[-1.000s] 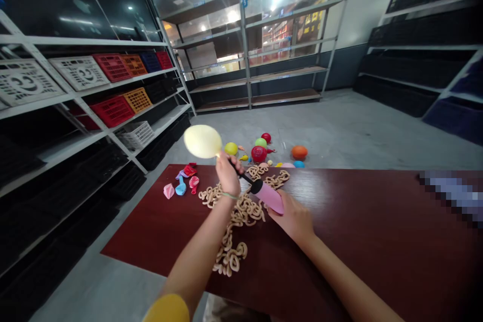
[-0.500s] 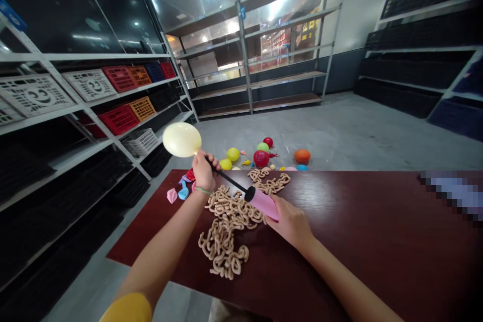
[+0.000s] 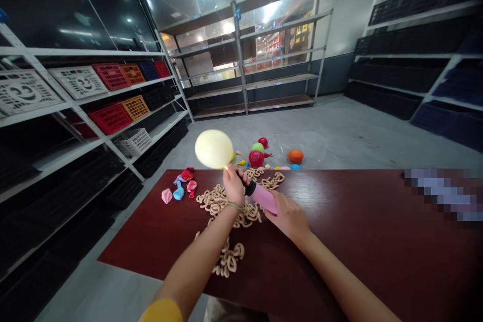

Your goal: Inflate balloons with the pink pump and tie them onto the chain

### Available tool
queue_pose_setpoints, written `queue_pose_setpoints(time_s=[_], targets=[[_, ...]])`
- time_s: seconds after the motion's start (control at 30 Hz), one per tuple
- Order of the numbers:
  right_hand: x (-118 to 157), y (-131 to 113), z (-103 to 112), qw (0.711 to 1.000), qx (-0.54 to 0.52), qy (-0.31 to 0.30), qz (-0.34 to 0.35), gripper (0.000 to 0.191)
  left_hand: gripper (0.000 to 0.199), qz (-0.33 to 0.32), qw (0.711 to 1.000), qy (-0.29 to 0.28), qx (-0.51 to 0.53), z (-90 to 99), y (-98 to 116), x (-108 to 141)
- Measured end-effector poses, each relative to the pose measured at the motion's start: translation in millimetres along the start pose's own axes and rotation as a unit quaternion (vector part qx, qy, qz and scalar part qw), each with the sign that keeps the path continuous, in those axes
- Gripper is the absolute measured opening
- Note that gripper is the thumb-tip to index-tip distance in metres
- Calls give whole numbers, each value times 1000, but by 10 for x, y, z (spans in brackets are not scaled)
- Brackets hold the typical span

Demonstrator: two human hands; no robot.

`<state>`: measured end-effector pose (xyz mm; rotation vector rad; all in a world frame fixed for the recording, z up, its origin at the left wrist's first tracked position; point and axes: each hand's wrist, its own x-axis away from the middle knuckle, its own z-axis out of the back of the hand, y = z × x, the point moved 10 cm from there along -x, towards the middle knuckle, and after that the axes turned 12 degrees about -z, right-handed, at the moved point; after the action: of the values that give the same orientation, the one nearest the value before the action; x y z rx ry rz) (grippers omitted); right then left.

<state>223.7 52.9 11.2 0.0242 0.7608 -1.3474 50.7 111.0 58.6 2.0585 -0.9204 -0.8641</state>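
A pale yellow balloon (image 3: pixel 214 149), swollen round, rises from the fingers of my left hand (image 3: pixel 234 186). That hand is closed around the balloon's neck and the black end of a hand balloon pump. My right hand (image 3: pixel 290 216) grips the pump's pink barrel (image 3: pixel 264 199) from the right. The black rod between the two is mostly hidden, with the barrel close to my left fingers. Under both hands lies a loose heap of beige, curled, rope-like pieces (image 3: pixel 230 260). Uninflated balloons in pink, blue (image 3: pixel 178 191) and red (image 3: pixel 191 188) rest on the table to the left.
The dark red-brown table (image 3: pixel 339 241) runs across the front. Beyond its far edge, inflated balloons lie on the floor, among them a red (image 3: pixel 256 158) and an orange one (image 3: pixel 296 156). Shelves with crates (image 3: pixel 110 76) stand left; a metal rack (image 3: pixel 244 60) stands behind. A pixelated patch covers something at right.
My left hand has moved right with the balloon, toward the barrel, and the black rod has slid mostly into it. My right hand keeps its grip. The view has shifted slightly.
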Motion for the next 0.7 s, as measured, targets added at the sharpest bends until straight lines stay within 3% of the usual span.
queue_pose_setpoints(time_s=[0.07,0.2,0.3,0.37,0.43,0.5,0.6,0.7], targets=[[1,-52,-10,999,7,-12,33,41,34,3,1000,18,1,148,128,-136],[-11,-85,-2,998,-3,-21,51,37,27,-35,999,40,2,397,613,-519],[-28,-93,-8,999,-21,-21,45,38,24,-70,996,49,1,463,932,-760],[-47,-68,-16,999,-35,-15,30,39,23,-86,995,59,7,430,1005,-827],[-69,-12,-24,999,-38,-6,6,38,24,-89,993,70,16,331,922,-780],[-84,52,-22,999,-36,6,-16,38,26,-81,994,62,22,155,704,-621],[-92,134,-4,999,-30,15,-41,42,34,-47,999,-7,25,-194,275,-270],[-84,152,10,999,-16,11,-49,43,39,-20,999,-24,17,-259,-5,-6]])
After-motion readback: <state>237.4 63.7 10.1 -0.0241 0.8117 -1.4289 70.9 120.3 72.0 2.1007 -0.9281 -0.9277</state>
